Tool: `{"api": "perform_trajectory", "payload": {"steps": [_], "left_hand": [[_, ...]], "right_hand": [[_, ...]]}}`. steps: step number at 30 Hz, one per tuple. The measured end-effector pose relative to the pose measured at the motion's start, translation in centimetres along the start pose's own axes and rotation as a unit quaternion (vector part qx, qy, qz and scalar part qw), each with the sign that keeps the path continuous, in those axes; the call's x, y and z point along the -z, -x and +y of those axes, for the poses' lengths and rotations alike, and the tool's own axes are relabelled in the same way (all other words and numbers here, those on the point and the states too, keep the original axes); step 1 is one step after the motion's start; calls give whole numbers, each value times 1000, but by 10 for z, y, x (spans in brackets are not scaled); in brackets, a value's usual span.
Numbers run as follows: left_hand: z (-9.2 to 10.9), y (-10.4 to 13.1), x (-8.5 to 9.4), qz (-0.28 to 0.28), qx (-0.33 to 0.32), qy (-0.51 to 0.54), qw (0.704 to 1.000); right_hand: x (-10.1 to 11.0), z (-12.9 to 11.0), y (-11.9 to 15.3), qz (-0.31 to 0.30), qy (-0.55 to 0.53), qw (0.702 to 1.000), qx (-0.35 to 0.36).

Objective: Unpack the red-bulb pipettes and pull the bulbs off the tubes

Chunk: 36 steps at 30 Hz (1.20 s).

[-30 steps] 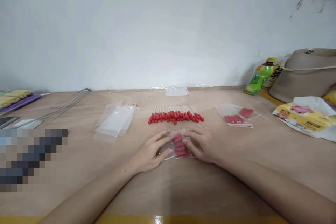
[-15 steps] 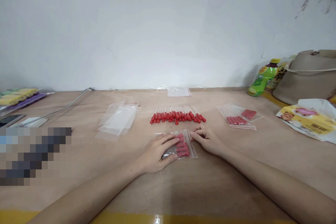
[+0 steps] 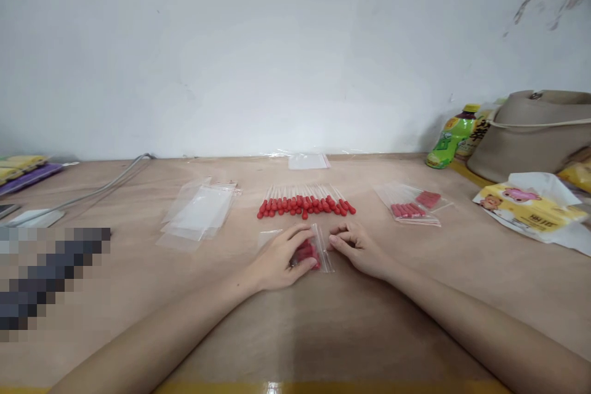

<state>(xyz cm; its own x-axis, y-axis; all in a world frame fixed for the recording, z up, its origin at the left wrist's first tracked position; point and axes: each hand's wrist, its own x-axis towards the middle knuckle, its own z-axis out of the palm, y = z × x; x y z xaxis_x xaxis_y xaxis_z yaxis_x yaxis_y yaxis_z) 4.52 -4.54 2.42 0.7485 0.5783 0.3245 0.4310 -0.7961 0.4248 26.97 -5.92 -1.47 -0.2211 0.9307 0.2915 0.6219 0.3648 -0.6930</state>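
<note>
Clear zip bag (image 3: 318, 249) holding red-bulbed droppers, lying flat on table, at 6 o'clock of loose dropper row (image 3: 305, 203).

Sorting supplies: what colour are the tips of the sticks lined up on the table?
Red, seen in the head view: sticks.

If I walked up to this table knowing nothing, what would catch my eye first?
Most likely the row of red-tipped thin sticks laid out at the table's middle. Just in front of it, the left hand presses flat on a small clear plastic bag of red pieces, while the right hand pinches its edge. A green drink bottle stands far right.
</note>
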Motion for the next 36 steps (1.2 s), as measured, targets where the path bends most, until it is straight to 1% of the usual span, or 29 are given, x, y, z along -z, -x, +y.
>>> {"api": "perform_trajectory", "payload": {"steps": [3,7,10,12,14,17,20,23,25,27,31,33,36], "left_hand": [[-1,-5,-4,4,9,24,1000],[-3,-3,-5,7,12,35,999],[-4,-1,-4,2,17,27,999],[-5,-1,-4,1,18,16,1000],[-5,-2,-4,-1,11,0,1000],[-6,-4,-5,-13,1,-34,999],[-7,-5,-6,-20,2,-62,998],[-8,-6,-7,-20,3,-70,997],[-9,-6,-7,-17,-1,-70,997],[-9,-6,-7,-13,-5,-69,998],[-10,-6,-9,-11,3,-74,997],[-10,-6,-10,-10,7,-76,997],[-11,-6,-10,-8,4,-76,997]], "right_hand": [[1,-6,3,-1,12,1000,-29],[4,-15,5,-15,21,997,-70],[5,-19,5,-51,-10,997,-60],[4,-20,6,-69,-8,997,-34],[2,-19,7,-69,12,997,9],[0,-16,7,-37,53,994,93],[1,-15,5,-5,100,980,169],[1,-15,4,4,119,973,199],[1,-16,4,10,118,975,187],[0,-17,4,18,106,982,157],[-1,-19,5,-8,54,996,75],[-2,-22,4,-18,47,998,29],[-7,-26,2,10,64,997,-37]]}}
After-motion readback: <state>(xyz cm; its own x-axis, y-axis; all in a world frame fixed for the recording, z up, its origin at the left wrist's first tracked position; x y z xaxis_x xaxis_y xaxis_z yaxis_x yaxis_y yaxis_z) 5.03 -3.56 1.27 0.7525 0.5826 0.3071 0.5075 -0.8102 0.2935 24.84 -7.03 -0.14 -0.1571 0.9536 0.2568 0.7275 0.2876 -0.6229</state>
